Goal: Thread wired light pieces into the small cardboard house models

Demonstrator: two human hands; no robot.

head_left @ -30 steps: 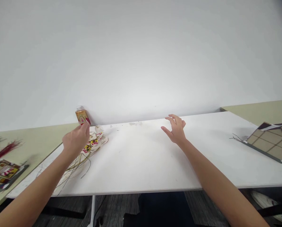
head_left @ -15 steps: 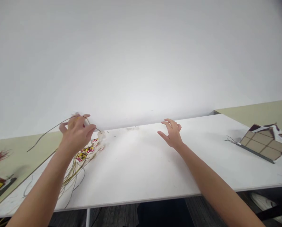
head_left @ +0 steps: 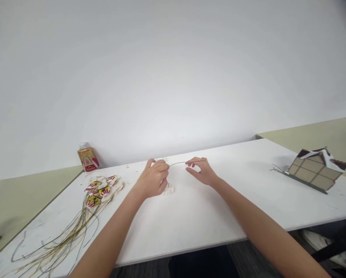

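- fingers (head_left: 162,172) of the left hand (head_left: 151,183): specify the state.

- curled and closed on a wire (head_left: 177,163).

- right hand (head_left: 203,172)?

- fingers bent, thumb tip spaced below them. the wire runs along the upper fingers. whether they clamp it cannot be told.

- locate the wire.

- over the middle of the white table (head_left: 196,220), toward the back. it bridges the gap between the two hands in a shallow arc.

- identify the part below the left hand.

- a small white piece (head_left: 168,189). a short length of wire reaches down to it from the fingers. whether the piece touches the table cannot be told.

- list the items on the left.

- one bunch (head_left: 103,192), lying on the table: white, red and yellow pieces at the far end, many thin stems (head_left: 65,240) trailing toward the near left corner. behind it, near the wall (head_left: 173,77), a bottle (head_left: 87,158) with a white cap.

- and on the right?

- a model house (head_left: 313,170) with a grey base, well apart from both hands. fine wires (head_left: 278,169) project from its left corner.
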